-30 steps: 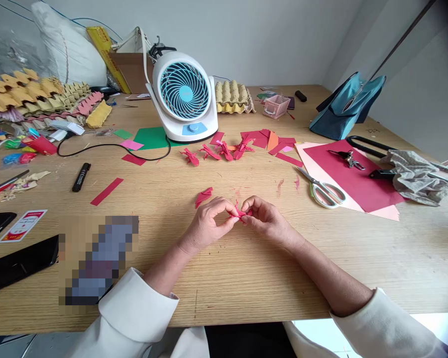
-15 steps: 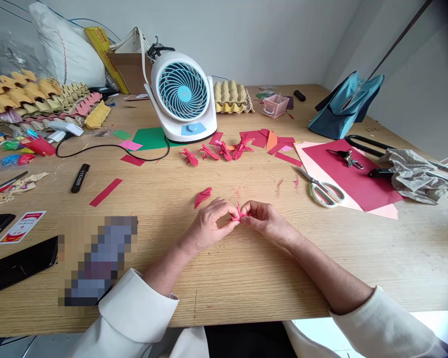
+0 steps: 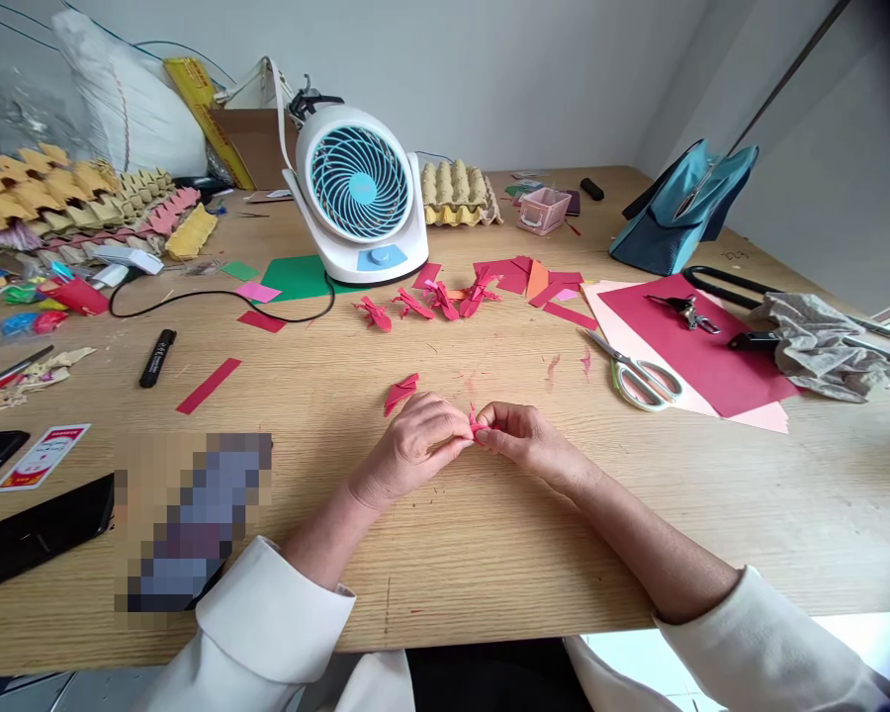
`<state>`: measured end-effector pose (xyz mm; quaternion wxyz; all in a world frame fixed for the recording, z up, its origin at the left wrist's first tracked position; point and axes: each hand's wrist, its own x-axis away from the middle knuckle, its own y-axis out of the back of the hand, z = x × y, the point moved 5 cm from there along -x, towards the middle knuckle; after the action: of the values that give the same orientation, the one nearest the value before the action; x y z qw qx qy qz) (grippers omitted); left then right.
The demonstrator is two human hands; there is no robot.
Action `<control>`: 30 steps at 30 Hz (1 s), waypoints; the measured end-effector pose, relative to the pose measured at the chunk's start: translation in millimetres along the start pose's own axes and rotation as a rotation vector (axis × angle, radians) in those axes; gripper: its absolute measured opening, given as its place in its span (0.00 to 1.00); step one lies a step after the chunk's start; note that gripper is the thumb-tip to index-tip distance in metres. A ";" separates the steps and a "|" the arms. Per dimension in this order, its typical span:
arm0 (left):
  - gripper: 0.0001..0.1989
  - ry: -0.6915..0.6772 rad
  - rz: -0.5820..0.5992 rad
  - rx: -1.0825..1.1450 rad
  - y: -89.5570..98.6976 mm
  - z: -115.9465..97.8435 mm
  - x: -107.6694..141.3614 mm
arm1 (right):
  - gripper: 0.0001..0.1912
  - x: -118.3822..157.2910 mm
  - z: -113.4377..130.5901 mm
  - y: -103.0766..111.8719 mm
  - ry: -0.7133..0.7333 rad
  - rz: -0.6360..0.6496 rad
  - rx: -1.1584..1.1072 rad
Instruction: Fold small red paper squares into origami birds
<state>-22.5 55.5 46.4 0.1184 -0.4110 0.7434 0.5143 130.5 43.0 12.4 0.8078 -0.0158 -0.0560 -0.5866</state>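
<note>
Between my two hands is a small folded piece of red paper (image 3: 476, 423), pinched from both sides just above the table. My left hand (image 3: 420, 442) grips its left side between thumb and fingers, which cover much of it. On the other side, my right hand (image 3: 528, 441) pinches it with thumb and forefinger. A pointed tip of the paper sticks up between the fingertips. Just beyond my left hand lies another folded red paper piece (image 3: 401, 393). Farther back, several folded red paper figures (image 3: 439, 300) sit in a row.
A white fan (image 3: 360, 188) stands behind the paper figures. To the right lie scissors (image 3: 645, 384) and red sheets (image 3: 701, 346). At left are a black marker (image 3: 158, 358), a red strip (image 3: 209, 386) and a black phone (image 3: 44, 534). Egg trays (image 3: 456, 193) and a blue bag (image 3: 682, 213) stand farther back.
The fingers of my left hand have closed in more over the red paper, hiding more of its left side. My right hand keeps its pinch. The view has shifted very slightly.
</note>
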 end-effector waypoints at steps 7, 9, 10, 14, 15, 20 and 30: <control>0.04 -0.086 0.003 -0.128 3.4 -6.0 -2.1 | 0.20 0.9 1.6 -0.2 0.012 -0.013 0.027; 0.05 -0.097 0.008 -0.148 3.7 -7.4 -2.4 | 0.20 1.2 1.3 -0.4 0.016 -0.017 0.035; 0.05 -0.098 0.010 -0.153 3.7 -7.9 -2.6 | 0.20 1.3 1.1 -0.5 0.019 -0.019 0.036; 0.04 -0.055 0.006 -0.132 2.8 -7.1 -2.6 | 0.20 1.6 1.2 -1.9 0.036 -0.017 0.010; 0.04 -0.033 0.007 -0.120 2.2 -6.1 -2.4 | 0.20 1.6 1.2 -2.2 0.039 -0.016 0.002; 0.03 0.053 -0.011 -0.058 0.7 -0.9 0.0 | 0.21 1.4 0.8 -1.4 0.051 -0.027 0.003; 0.03 0.134 -0.098 0.082 3.7 -0.6 -2.4 | 0.20 1.7 1.1 0.6 0.060 -0.056 -0.008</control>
<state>-23.6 56.6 50.6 0.1100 -0.4754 0.7490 0.4482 131.5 41.7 13.7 0.7922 0.0003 -0.0300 -0.6095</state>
